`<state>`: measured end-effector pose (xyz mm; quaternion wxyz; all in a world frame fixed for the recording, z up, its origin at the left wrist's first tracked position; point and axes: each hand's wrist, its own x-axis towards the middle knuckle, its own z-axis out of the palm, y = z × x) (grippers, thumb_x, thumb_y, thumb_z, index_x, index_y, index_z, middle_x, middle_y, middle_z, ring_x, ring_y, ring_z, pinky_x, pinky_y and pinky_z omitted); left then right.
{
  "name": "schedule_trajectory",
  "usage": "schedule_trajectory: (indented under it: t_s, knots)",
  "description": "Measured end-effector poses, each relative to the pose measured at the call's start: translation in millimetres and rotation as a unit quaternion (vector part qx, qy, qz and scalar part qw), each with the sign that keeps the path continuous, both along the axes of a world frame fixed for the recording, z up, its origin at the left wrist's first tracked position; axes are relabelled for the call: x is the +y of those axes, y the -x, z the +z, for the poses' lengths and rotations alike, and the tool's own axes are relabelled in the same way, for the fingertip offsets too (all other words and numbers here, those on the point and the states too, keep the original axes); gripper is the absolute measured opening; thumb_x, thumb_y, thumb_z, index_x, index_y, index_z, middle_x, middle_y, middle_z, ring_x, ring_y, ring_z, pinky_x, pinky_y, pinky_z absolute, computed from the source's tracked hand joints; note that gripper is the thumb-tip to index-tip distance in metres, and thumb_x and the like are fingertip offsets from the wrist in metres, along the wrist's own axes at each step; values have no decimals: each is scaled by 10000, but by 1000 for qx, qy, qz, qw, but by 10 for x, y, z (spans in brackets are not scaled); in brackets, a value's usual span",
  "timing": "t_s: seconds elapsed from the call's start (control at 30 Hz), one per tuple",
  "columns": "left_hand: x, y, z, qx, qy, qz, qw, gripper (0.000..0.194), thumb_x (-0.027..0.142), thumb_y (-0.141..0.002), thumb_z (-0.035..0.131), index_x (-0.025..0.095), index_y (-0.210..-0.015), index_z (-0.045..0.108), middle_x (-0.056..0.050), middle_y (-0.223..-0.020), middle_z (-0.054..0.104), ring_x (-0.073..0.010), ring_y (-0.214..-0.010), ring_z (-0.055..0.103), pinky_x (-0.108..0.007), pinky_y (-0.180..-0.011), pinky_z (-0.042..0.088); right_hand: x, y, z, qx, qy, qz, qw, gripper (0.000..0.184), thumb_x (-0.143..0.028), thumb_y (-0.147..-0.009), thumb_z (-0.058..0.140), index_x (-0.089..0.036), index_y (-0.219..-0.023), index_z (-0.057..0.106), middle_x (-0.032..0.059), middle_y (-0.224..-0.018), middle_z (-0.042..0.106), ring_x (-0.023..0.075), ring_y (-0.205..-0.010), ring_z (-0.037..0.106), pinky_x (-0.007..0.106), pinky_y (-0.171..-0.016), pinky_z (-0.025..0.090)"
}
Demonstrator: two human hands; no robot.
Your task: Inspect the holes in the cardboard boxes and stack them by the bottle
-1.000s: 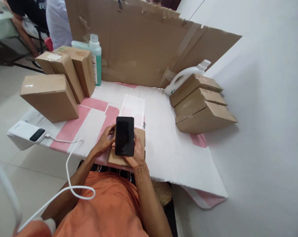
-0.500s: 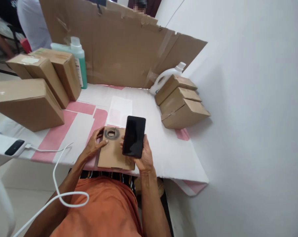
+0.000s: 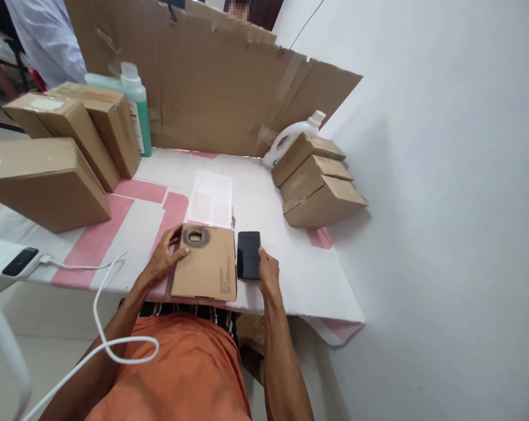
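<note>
Hands: apart! Left hand point(image 3: 161, 258) grips flat box point(image 3: 205, 270), right hand point(image 3: 269, 270) pinches phone point(image 3: 249, 255).
Phone: just right of the box, over the worktop point(image 3: 299, 275).
Risk: near edge's close; a careless shove could drop the box.

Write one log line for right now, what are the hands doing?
left hand: on flat box | right hand: at phone's right edge | phone: beside box, screen dark
</note>
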<state>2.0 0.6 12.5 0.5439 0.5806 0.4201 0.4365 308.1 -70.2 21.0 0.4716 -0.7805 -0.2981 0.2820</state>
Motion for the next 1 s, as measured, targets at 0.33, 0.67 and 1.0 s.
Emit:
schedule_trajectory:
  t_s: [0.33,0.67,1.0]
  knots:
    - [-502,138,92,50,0,50,997,744,640,-977,559,238,-1590,429,-176,-1573,475,-368,-1451,519,-617,-1214,424,-244,36,203,-170,25,49,984,517,-597,-769,631,-142,-978,761,194,-1016,677,354,-992,626,520,-965,478]
    - [-1253,233,311,138,-56,15,989,742,600,-985,576,265,-1630,422,-161,-1603,495,-368,-1508,456,-583,-1250,382,-1240,788,336,40,-40,264,963,885,-459,-782,860,-286,-1574,505,115,-1591,553,355,-1477,497,564,-1242,377]
    - [-975,270,743,108,-137,158,972,638,637,-1021,436,309,-1561,526,-108,-1434,612,-312,-1203,624,-460,-979,556,-380,724,991,41,-211,243,946,591,-494,-845,815,-310,-1393,689,84,-1275,662,288,-1156,630,415,-936,574]
